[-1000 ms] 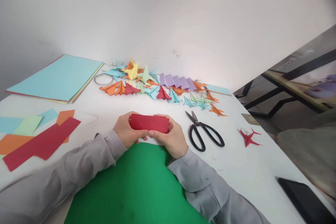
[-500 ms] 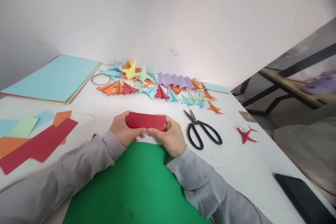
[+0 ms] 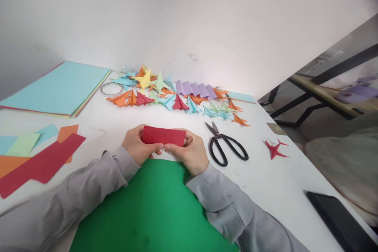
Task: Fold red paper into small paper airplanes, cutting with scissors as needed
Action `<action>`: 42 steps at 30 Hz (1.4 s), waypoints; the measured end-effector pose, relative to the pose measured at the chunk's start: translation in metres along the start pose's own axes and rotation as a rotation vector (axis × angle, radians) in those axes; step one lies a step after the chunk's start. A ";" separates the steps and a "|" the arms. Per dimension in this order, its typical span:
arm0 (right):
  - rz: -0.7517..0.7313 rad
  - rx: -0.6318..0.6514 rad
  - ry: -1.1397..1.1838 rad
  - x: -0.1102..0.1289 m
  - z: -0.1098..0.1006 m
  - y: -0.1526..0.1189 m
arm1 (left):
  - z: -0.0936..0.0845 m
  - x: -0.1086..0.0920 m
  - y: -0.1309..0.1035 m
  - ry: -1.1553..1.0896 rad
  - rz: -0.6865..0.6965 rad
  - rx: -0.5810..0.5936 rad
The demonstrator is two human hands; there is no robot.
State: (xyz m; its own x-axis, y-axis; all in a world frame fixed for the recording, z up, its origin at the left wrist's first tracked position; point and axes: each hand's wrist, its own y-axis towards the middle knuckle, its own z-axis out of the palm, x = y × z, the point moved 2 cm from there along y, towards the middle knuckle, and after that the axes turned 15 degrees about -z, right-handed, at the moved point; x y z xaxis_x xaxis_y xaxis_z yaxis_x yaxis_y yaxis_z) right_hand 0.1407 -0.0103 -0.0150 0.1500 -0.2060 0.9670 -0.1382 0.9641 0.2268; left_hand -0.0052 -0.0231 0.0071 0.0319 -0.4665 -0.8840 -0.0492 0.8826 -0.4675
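A small red rectangle of paper (image 3: 164,135) is held up between both hands, above the far end of a green sheet (image 3: 150,204). My left hand (image 3: 137,145) pinches its left part, with the thumb along the lower edge. My right hand (image 3: 195,151) grips the right end the same way, and the two thumb tips nearly meet at the bottom middle. Most of the other fingers are hidden behind the paper. To the right of my right hand lie black-handled scissors (image 3: 222,141), blades apart. Farther right is a folded red paper figure (image 3: 274,149).
Folded paper figures (image 3: 144,80) in many colours line the wall. A stack of coloured sheets (image 3: 59,86) lies at the back left, beside a wire coil (image 3: 111,88). Cut paper strips (image 3: 44,159) overlap at the left. A black flat device (image 3: 339,220) lies by the right table edge.
The view has shifted slightly, so the table things appear a little farther left. Both hands keep the same hold on the red paper, with no clear change in its shape.
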 end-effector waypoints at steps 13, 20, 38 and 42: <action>0.001 -0.003 0.030 0.003 0.001 0.000 | 0.001 -0.002 -0.003 0.012 -0.007 -0.013; 0.023 0.021 0.045 0.001 -0.001 0.001 | 0.001 -0.003 -0.004 0.007 0.001 -0.007; 0.115 0.075 0.063 -0.005 -0.001 0.003 | -0.003 -0.003 -0.001 -0.008 -0.005 -0.020; 0.106 0.077 0.059 -0.004 -0.001 0.003 | -0.003 -0.002 0.000 0.007 -0.012 -0.021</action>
State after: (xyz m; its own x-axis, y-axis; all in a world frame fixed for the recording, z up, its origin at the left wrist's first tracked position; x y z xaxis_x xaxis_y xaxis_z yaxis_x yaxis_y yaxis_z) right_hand 0.1405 -0.0062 -0.0186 0.1873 -0.0910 0.9781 -0.2303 0.9639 0.1338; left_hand -0.0084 -0.0222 0.0090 0.0258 -0.4774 -0.8783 -0.0697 0.8756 -0.4780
